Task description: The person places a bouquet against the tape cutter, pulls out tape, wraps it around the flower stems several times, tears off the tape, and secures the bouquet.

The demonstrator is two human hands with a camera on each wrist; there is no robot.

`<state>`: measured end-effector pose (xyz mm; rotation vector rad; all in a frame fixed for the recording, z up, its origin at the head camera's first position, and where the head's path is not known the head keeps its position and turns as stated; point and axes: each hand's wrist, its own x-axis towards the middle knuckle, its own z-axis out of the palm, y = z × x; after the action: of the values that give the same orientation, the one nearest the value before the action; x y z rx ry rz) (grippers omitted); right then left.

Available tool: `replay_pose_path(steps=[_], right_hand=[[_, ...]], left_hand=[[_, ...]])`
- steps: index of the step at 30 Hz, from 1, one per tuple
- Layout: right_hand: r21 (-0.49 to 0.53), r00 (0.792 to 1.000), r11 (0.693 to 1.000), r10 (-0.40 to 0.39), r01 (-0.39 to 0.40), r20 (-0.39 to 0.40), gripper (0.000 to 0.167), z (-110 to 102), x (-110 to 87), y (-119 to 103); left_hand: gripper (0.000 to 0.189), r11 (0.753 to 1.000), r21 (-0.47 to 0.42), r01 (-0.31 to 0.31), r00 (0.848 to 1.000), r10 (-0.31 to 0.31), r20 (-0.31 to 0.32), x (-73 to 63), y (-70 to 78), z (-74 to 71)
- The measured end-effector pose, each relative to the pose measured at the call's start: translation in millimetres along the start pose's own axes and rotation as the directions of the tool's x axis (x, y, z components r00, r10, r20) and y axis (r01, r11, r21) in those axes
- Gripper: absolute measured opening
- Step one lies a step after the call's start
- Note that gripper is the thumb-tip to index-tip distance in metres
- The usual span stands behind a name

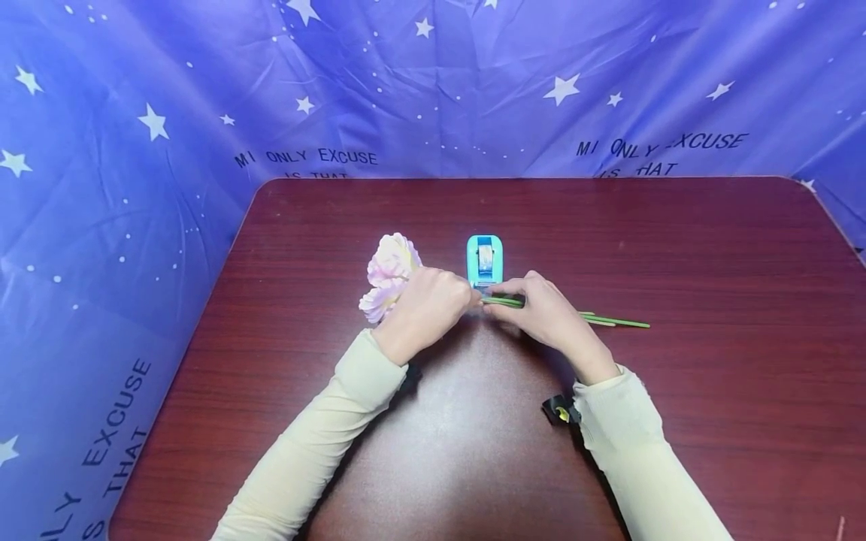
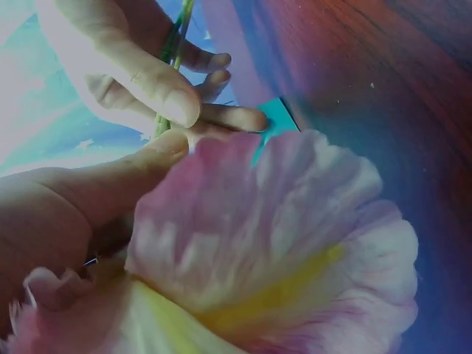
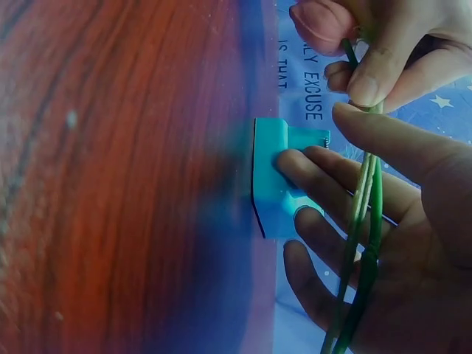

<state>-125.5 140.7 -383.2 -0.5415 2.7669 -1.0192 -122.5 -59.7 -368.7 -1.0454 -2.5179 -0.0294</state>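
Clerk: State of the hands, nearest first?

Inspector: The left hand (image 1: pixel 433 304) is grasping; thumb and fingers pinch a bundle of thin green stems (image 1: pixel 504 301). The right hand (image 1: pixel 546 312) is released: its fingers are spread and loosely extended, with the bundle crossing its palm. No firm grip is evident there.

Clerk: How does the bundle lie?

Inspector: Long axis sideways, from the left hand through the right. Two pale pink, ruffled flower heads (image 1: pixel 394 259), seemingly fabric, sit on the left hand's outer side. The loose stem ends reach past the right hand's outer side.

Clerk: And beyond the hands?

Inspector: A light-blue, rounded tape dispenser (image 1: pixel 498 263), apparently plastic, just past the gap between them. Its long axis points away from the person, roughly crosswise to the stems. The right hand is nearer, its fingertips at the dispenser's near end; contact cannot be confirmed. In my judgement, that closeness governs any reach for tape.

Clerk: Farthest out?

Inspector: The reddish-brown, wood-grained bench (image 1: pixel 710 300) extends past both hands to a blue, star-printed cloth (image 1: pixel 433 83).
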Motion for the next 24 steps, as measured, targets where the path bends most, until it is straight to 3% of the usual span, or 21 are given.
replay_pose_path(steps=[6,10,13,19,24], right_hand=[[-0.009,1.0,1.0,-0.027,0.027,-0.005,0.028,0,-0.9,1],[0.03,0.991,0.991,-0.132,0.131,0.025,0.014,-2,1.8,4],[0.077,0.981,0.982,-0.177,0.171,0.079,0.012,-5,3.8,6],[0.135,0.981,0.988,-0.098,0.076,0.167,0.019,-12,1.8,6],[0.212,0.983,0.977,-0.073,0.036,0.169,0.022,-12,1.1,7]], left_hand=[[0.028,1.0,-0.007,-0.012,1.0,0.012,0.027,0.2,-1.0,-0.8],[0.029,0.999,-0.052,-0.006,0.999,0.008,0.04,0.8,-1.0,0.0],[0.029,0.996,-0.092,0.0,0.999,0.004,0.047,1.3,-1.0,1.5],[0.035,0.994,-0.11,0.009,0.999,-0.005,0.036,1.5,-1.9,2.9],[0.03,0.996,-0.091,0.013,0.999,-0.009,0.04,1.9,-1.5,4.8]])
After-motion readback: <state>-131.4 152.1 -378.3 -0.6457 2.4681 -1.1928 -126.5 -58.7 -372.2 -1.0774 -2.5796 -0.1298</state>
